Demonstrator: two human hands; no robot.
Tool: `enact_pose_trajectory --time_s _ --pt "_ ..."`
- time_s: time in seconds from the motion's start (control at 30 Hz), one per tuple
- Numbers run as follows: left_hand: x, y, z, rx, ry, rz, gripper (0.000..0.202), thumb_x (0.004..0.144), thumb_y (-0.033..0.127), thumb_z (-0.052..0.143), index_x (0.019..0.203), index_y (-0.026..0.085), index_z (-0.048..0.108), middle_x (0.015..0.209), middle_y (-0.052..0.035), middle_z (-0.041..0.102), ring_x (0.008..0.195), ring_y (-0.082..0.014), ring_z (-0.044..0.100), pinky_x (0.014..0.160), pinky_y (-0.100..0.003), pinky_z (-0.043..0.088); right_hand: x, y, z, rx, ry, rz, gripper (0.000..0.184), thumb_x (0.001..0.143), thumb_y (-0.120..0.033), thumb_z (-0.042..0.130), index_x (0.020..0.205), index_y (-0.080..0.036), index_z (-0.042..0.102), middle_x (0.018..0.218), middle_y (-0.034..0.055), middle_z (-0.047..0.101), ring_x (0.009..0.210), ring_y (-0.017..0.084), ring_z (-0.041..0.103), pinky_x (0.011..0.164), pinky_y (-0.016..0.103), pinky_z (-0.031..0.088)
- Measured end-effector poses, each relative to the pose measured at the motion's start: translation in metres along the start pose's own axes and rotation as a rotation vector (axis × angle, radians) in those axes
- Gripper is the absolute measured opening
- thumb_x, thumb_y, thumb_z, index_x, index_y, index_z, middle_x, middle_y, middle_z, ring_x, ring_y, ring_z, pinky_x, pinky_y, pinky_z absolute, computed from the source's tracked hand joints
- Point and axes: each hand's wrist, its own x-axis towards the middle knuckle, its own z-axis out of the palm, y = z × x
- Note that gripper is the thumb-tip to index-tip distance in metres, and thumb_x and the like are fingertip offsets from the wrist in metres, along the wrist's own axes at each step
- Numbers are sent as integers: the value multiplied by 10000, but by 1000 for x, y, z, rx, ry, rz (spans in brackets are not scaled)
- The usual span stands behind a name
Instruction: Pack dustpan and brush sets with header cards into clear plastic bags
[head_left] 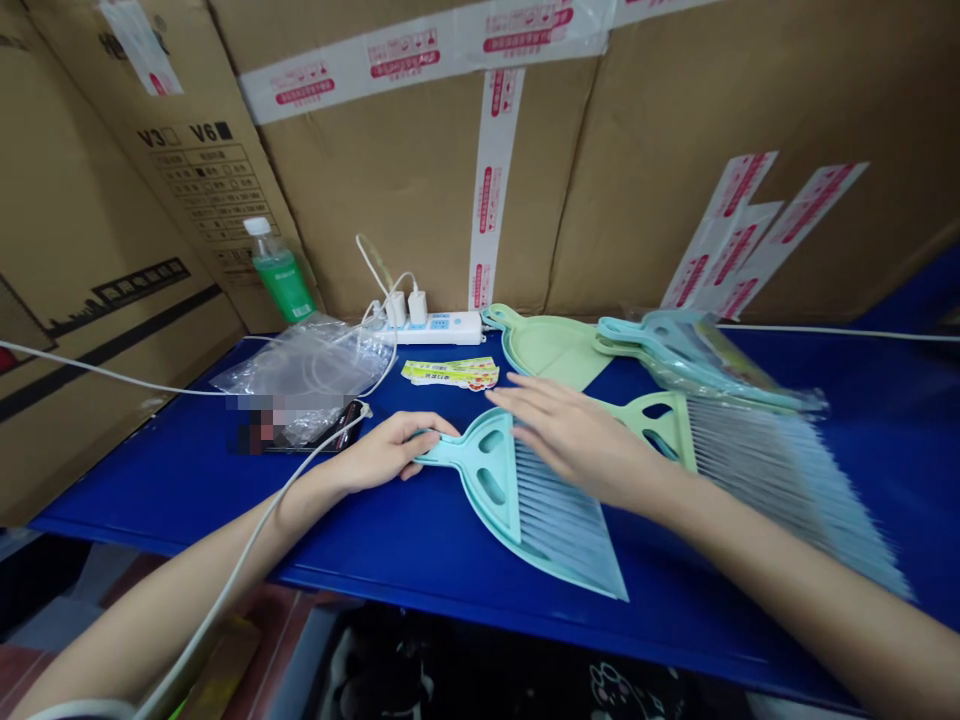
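Note:
My left hand (405, 447) is closed round the handle of a light blue dustpan (487, 522), with a matching hand brush (501, 432) lying in it. The brush's pale bristles fan toward the pan's wide edge. Over the bristles, my right hand (566, 430) is held flat with its fingers stretched out; whether it touches them I cannot tell. A green brush (679, 415) lies partly behind my right forearm, with more blue-tipped bristles (862, 515) beyond. Behind my right hand rest a green dustpan (551, 345) and a blue set in clear plastic (675, 335).
Printed label cards (450, 373) lie on the blue table (360, 545) before a white power strip (454, 328). Left are a clear plastic bag (315, 360), a dark flat object and a green bottle (283, 280). A white cable (259, 540) crosses my left forearm. Cardboard boxes (405, 170) stand behind.

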Motion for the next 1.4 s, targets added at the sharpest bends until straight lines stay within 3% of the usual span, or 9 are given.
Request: enact_pose_trajectory --time_s 0.07,0.2,0.37,0.57,0.73,0.93,1.13,1.4 --pt "-1 0 -1 8 -10 -5 405 894 483 511 1030 119 626 586 66 435 430 -61 345 400 -185 244 14 11 -4 -141 23 -6 430 937 -112 351 1282 -178 600 1256 109 656 1279 276 500 992 513 451" --pt "-2 2 -4 32 -28 -6 386 890 473 509 1003 119 615 580 68 429 427 -63 352 404 -186 258 47 26 -9 -332 -125 -76 361 865 -4 429 1046 -140 711 1099 128 719 1169 293 577 919 452 467" --pt "-3 7 -5 63 -27 0 379 886 477 498 984 125 602 571 73 422 428 -67 361 416 -193 263 71 26 -5 -352 -155 -117 300 860 0 490 858 -176 734 928 91 752 1047 269 627 880 401 450" --pt "-4 6 -6 84 -29 10 367 900 455 474 998 123 594 537 81 402 426 -74 362 412 -188 251 72 22 -7 -397 -127 -133 344 879 -1 433 773 -170 713 824 100 741 872 247 655 855 383 434" --pt "-3 4 -6 76 -33 2 371 899 471 491 990 130 602 577 69 431 423 -66 368 408 -185 273 60 22 -20 -400 -83 -118 297 875 -51 426 813 -157 696 800 106 718 795 229 639 807 370 431" --pt "-4 4 -6 80 -37 -15 378 909 482 489 1021 141 608 588 74 424 429 -62 384 401 -179 289 16 14 -37 -217 -33 -114 270 867 -108 413 737 -187 636 707 57 660 676 194 589 714 333 426" --pt "-4 8 -5 51 -76 -71 400 909 509 485 1027 141 587 559 84 424 405 -58 376 387 -179 275 -22 5 -52 -18 -135 -9 223 853 -125 422 722 -207 582 684 33 635 690 192 597 643 312 422" --pt "-4 13 -2 29 -65 -118 411 903 516 499 1039 138 587 525 90 422 397 -60 375 388 -179 287 -34 -5 -46 34 -258 37 230 891 -175 426 702 -222 548 693 32 630 660 194 588 629 327 415"
